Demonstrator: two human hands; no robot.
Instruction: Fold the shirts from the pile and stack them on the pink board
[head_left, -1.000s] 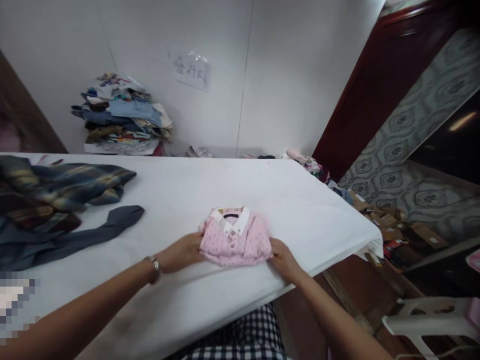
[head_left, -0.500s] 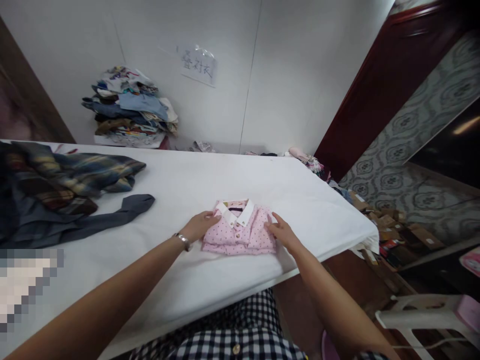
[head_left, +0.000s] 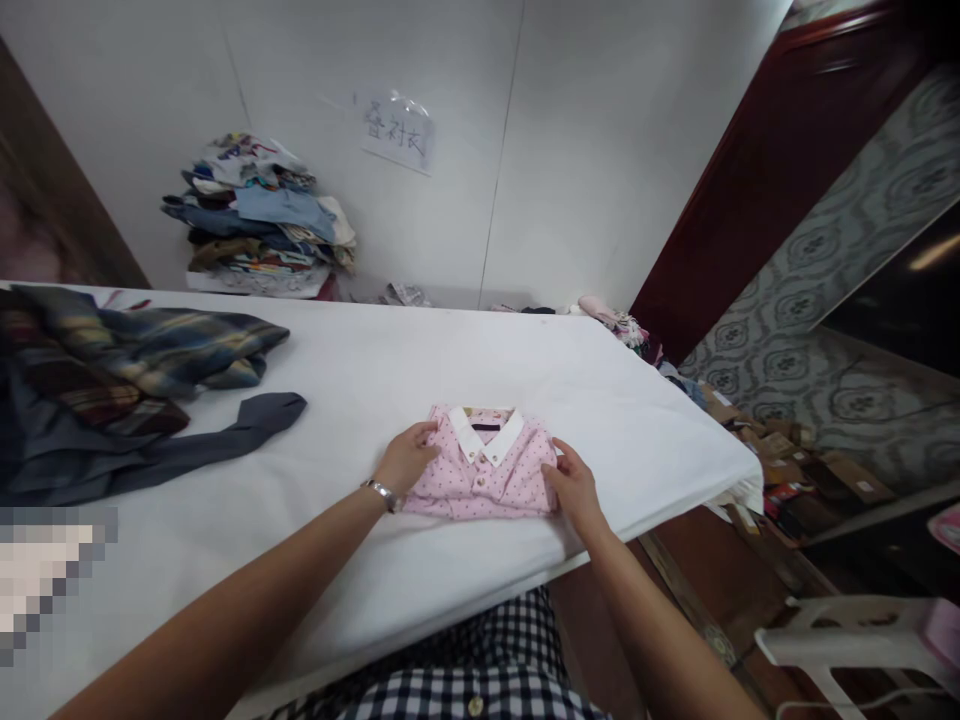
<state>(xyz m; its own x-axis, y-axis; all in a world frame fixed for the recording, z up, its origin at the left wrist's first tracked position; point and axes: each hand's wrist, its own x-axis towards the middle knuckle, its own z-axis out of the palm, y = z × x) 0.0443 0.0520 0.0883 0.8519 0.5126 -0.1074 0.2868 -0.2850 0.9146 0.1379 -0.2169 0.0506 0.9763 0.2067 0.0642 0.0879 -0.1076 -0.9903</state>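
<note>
A small folded pink dotted shirt (head_left: 491, 465) with a white collar lies flat on the white table (head_left: 375, 380), near its front edge. My left hand (head_left: 405, 460), a metal bracelet on its wrist, rests against the shirt's left edge with the fingers curled onto the fabric. My right hand (head_left: 574, 487) lies against the shirt's right edge, fingers laid on the cloth. The fingers of both hands press the sides of the shirt.
A heap of dark plaid and grey clothes (head_left: 112, 390) lies at the table's left. A stack of folded clothes (head_left: 255, 215) stands by the back wall. Cardboard boxes (head_left: 780, 450) and a white plastic stool (head_left: 847, 640) are on the floor to the right.
The shirt has been set down flat and squared up a little further from me. Both hands have slid along its sides and now press its left and right edges.
</note>
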